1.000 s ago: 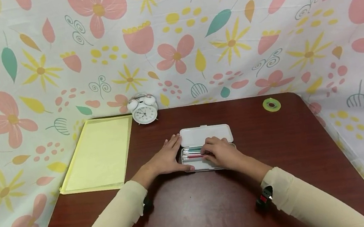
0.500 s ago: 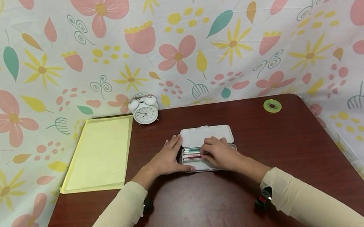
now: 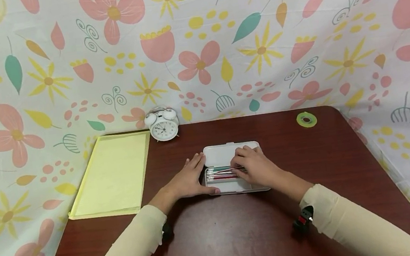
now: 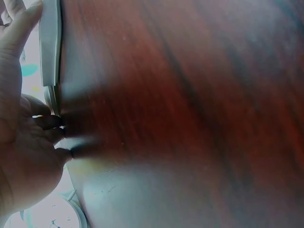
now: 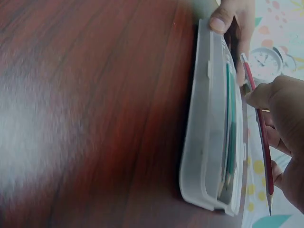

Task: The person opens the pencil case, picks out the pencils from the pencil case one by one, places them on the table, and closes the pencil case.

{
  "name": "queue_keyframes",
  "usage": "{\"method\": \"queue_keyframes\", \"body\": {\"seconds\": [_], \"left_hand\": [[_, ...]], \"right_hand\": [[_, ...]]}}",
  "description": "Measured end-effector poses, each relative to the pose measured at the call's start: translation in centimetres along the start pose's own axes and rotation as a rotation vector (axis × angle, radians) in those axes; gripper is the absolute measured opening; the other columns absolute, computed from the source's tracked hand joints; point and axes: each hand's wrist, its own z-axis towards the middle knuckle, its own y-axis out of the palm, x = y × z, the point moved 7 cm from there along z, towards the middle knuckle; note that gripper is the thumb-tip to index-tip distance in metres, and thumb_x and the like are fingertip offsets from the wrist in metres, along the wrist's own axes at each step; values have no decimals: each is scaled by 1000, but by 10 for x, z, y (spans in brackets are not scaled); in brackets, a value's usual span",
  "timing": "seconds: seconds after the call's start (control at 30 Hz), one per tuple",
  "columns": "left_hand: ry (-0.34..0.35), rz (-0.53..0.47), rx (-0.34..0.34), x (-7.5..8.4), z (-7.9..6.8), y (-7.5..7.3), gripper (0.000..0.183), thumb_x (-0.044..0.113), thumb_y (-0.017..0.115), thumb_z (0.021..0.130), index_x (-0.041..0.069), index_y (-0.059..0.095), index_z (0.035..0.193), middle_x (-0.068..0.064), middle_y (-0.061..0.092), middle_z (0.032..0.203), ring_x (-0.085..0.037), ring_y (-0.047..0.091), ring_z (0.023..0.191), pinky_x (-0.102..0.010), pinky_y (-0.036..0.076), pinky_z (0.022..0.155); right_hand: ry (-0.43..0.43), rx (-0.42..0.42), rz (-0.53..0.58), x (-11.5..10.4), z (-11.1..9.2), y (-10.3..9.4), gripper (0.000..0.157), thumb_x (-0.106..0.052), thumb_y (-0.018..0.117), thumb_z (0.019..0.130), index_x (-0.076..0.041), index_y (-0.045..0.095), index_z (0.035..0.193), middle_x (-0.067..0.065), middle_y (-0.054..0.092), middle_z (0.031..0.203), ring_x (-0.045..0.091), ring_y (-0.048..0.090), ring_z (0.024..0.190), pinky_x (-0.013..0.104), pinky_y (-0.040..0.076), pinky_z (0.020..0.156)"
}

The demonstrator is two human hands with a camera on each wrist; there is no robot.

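An open white pencil case (image 3: pixel 236 189) lies on the table with its lid (image 3: pixel 217 154) folded back. Several pencils (image 3: pixel 215 178), green and red among them, lie side by side in its rear part. My left hand (image 3: pixel 187 183) rests at the case's left end, fingers straight; its thumb touches the front corner. With my right hand (image 5: pixel 287 111) I pinch a red pencil (image 5: pixel 262 137) between thumb and fingers. In the right wrist view, its white eraser end points toward the left hand and its sharpened tip the other way, above the case.
A white alarm clock (image 3: pixel 164 127) stands at the back of the brown table (image 3: pixel 219 238). To the left lies a yellow zip pouch (image 3: pixel 108 175). A green roll of tape (image 3: pixel 307 119) sits at the back right. Behind hangs a flowered cloth (image 3: pixel 195 25).
My right hand has risen slightly and shifted back and to the right from among the pencils, with the red pencil in its fingers. The left hand stays at the case's end.
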Motion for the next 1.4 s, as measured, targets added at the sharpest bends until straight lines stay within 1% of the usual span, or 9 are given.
{"method": "queue_keyframes", "body": {"seconds": [0.13,0.3,0.57,0.7,0.87,0.97,1.07,1.2,1.4], "left_hand": [[2,14,2,1,0,0,134,77,80,87,1,15,176,-17,13,187,-33,10,175,-57,9,142],[11,-24,-3,1,0,1,134,73,82,87,0,14,176,-17,11,187,-34,8,175,-55,10,143],[17,-39,-2,0,1,2,134,72,83,87,-1,13,176,-20,11,187,-37,9,175,-56,11,142],[17,-38,-2,-1,1,3,134,72,82,87,0,13,176,-19,10,187,-36,8,175,-54,10,143],[11,-25,-6,-1,0,5,135,74,82,87,1,12,176,-17,10,187,-34,7,176,-52,9,143],[16,-29,2,-1,0,4,135,73,82,87,0,13,176,-18,11,187,-35,8,175,-54,11,143],[18,-43,4,1,-1,3,134,72,83,86,0,14,176,-19,11,187,-36,9,175,-55,11,143],[12,-49,-2,1,-2,3,134,73,83,86,0,14,176,-18,11,187,-35,8,175,-54,9,143],[13,-49,-4,2,-2,2,133,72,82,87,0,15,176,-18,11,187,-35,8,175,-54,9,143]], "right_hand": [[32,5,11,14,-5,-6,9,-20,86,98,-21,78,100,-3,62,98,19,53,92,50,43,82],[77,2,39,33,-13,-14,8,-18,86,99,-19,78,102,-1,62,99,20,53,93,54,44,84],[146,3,46,66,-29,-28,8,-18,83,101,-21,77,104,-1,61,100,20,51,92,49,37,82],[177,9,39,81,-37,-34,7,-16,82,101,-21,78,104,-1,63,104,22,54,96,51,38,83],[204,34,31,98,-49,-41,6,-14,82,101,-16,79,106,2,65,105,25,55,97,54,40,82],[223,37,27,110,-57,-43,7,-13,81,102,-14,78,108,3,67,106,25,55,97,55,41,82],[254,20,21,124,-66,-43,8,-12,80,102,-14,78,109,2,68,107,26,55,99,57,41,83],[285,-3,13,143,-78,-44,7,-12,79,103,-16,78,109,2,69,109,27,56,100,59,42,83],[315,-3,19,167,-94,-43,7,-13,78,104,-18,79,109,2,70,108,30,57,103,59,41,81]]}}
